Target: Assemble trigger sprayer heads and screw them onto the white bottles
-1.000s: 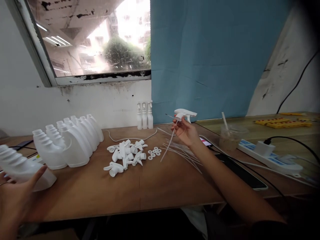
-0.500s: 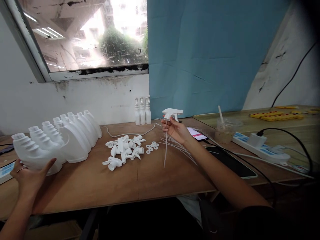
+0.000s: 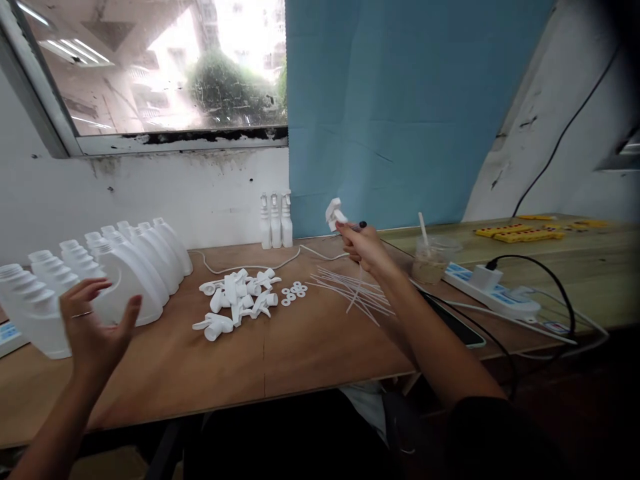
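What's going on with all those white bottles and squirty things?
Someone's right hand holds a white spray head and a slim, dark-ended tool. The left hand is open by white bottles with no tops on; I can't tell if it touches one. More spray heads, small white rings and thin white tubes lie on the wooden table.

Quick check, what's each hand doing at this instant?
Left hand: open, fingers spread, in front of the white bottles.
Right hand: closed, holding a white spray head and a dark-ended tool.
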`<state>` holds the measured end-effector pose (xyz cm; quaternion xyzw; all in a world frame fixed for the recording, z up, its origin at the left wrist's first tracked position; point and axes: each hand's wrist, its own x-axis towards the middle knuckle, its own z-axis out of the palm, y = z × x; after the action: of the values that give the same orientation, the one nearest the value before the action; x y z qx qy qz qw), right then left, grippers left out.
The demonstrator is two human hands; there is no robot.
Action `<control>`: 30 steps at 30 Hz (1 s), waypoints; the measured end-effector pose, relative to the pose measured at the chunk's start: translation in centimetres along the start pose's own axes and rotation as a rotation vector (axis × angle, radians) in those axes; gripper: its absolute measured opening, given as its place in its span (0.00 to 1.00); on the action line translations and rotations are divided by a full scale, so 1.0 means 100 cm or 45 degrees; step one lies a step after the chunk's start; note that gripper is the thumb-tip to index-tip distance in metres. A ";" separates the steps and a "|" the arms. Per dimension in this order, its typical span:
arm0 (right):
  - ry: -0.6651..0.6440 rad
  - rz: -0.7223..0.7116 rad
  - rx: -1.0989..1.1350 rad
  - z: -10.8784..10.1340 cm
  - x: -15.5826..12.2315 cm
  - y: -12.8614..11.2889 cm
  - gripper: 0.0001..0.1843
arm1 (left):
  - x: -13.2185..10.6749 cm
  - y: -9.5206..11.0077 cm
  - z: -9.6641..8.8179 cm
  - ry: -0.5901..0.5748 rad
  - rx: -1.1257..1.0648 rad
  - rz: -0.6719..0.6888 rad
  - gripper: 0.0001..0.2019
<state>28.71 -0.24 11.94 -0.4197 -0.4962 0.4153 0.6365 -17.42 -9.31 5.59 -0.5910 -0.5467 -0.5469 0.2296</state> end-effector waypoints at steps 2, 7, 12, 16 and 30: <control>0.016 -0.019 -0.118 0.001 0.001 -0.009 0.18 | 0.005 0.027 0.022 -0.069 -0.127 0.156 0.21; -0.120 0.020 -0.505 0.001 0.017 -0.020 0.15 | 0.007 0.085 0.076 -0.521 -0.646 0.184 0.12; -0.149 0.011 -0.979 0.007 0.041 0.020 0.09 | 0.006 0.114 0.122 -0.812 -0.921 0.043 0.11; -0.066 -0.343 -1.259 0.008 0.046 0.056 0.08 | -0.006 0.119 0.137 -0.954 -1.265 -0.359 0.15; -0.618 -1.026 -0.898 0.084 -0.052 0.086 0.17 | -0.025 0.120 0.128 -1.009 -1.264 -0.443 0.25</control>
<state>18.64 -1.54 3.68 -0.2773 -0.8563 0.0344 0.4343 -1.14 -2.75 3.48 -0.6863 -0.3604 -0.5041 -0.3808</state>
